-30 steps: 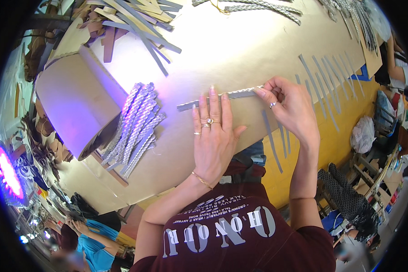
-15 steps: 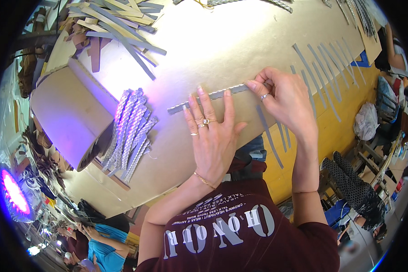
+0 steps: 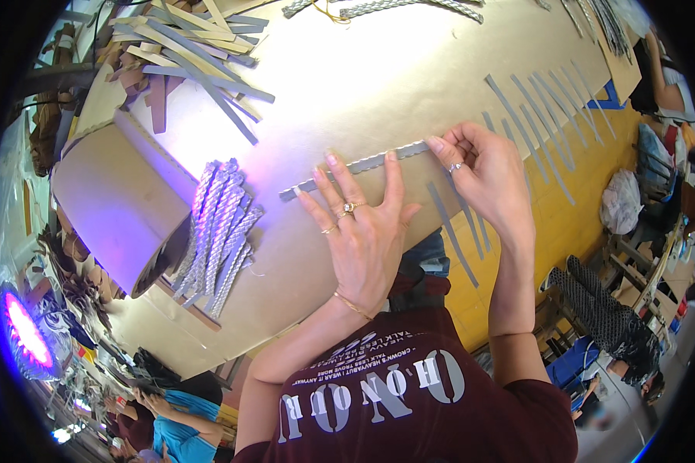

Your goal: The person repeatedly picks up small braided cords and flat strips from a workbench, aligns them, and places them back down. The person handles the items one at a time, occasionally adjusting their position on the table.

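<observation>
The left hand (image 3: 363,231) lies spread, fingers pressing a grey strip (image 3: 363,163) flat on the tan board (image 3: 440,69), while the right hand (image 3: 486,174) seems to pinch its far end, likely mid-flattening; next calls for steady pressure along it.

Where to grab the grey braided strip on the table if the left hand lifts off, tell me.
Probably its free left end: the grey braided strip lies flat, the left hand presses its middle, and the right hand pinches its right end. Come from above, pinching across its narrow width.
</observation>
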